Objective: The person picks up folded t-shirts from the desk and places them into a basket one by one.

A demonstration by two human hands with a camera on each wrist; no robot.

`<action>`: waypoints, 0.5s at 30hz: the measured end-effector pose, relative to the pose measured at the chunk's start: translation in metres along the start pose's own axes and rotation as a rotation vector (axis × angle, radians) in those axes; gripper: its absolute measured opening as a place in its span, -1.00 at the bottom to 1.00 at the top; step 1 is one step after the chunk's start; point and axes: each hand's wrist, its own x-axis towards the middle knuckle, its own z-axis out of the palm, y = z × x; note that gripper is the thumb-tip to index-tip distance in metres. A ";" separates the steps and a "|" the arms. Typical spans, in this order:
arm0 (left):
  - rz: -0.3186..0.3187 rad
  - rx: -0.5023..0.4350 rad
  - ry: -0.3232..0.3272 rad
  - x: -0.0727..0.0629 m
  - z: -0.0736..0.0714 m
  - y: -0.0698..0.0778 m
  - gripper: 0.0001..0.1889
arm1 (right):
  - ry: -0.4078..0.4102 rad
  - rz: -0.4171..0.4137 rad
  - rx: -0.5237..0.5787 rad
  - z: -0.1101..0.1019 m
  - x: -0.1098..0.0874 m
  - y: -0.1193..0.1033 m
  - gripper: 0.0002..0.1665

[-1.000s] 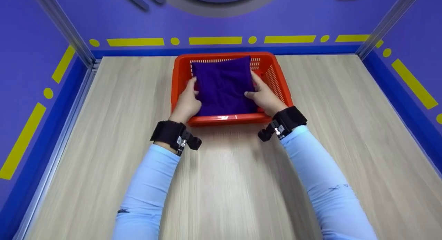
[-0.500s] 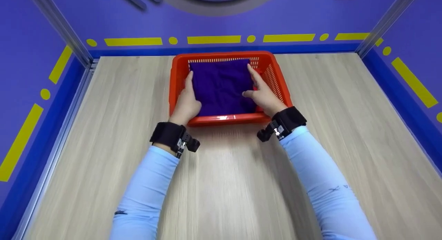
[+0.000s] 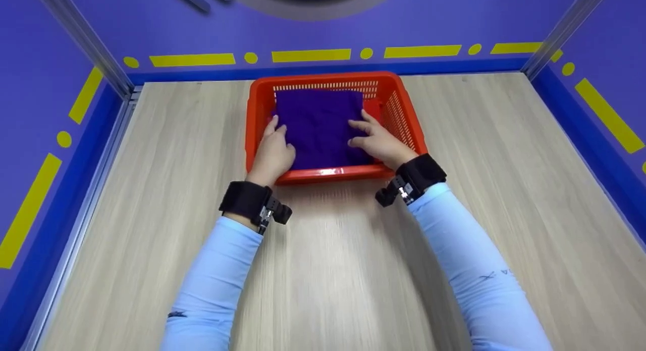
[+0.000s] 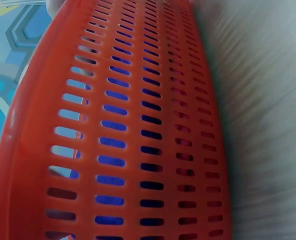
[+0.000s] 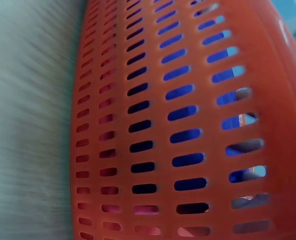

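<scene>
A folded purple cloth lies flat inside the red plastic basket. My left hand reaches over the basket's front left corner, its relaxed fingers beside the cloth's left edge. Opposite it, my right hand has its fingers spread, and the fingertips rest on or just over the cloth's right edge. Through the slots of the basket wall, both the left wrist view and the right wrist view show blue-purple cloth. Something red shows in the basket right of the cloth; its kind cannot be told.
The basket stands at the back of a light wood table, close to the blue back wall. Blue side walls with yellow marks flank the table. Each wrist wears a black strap with a small camera.
The cloth's raised far right corner has come down level. Both hands have loosened from the cloth's sides; their fingers straightened, then bent slightly. The right fingertips have shifted onto the cloth's edge.
</scene>
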 end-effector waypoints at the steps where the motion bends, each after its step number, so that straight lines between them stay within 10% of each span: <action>1: 0.003 0.009 -0.010 0.001 0.000 0.000 -0.41 | -0.004 0.014 -0.015 0.000 0.000 0.000 -0.26; 15: -0.035 0.117 -0.151 0.006 0.001 0.001 -0.40 | 0.021 0.081 -0.129 0.001 0.001 0.000 -0.15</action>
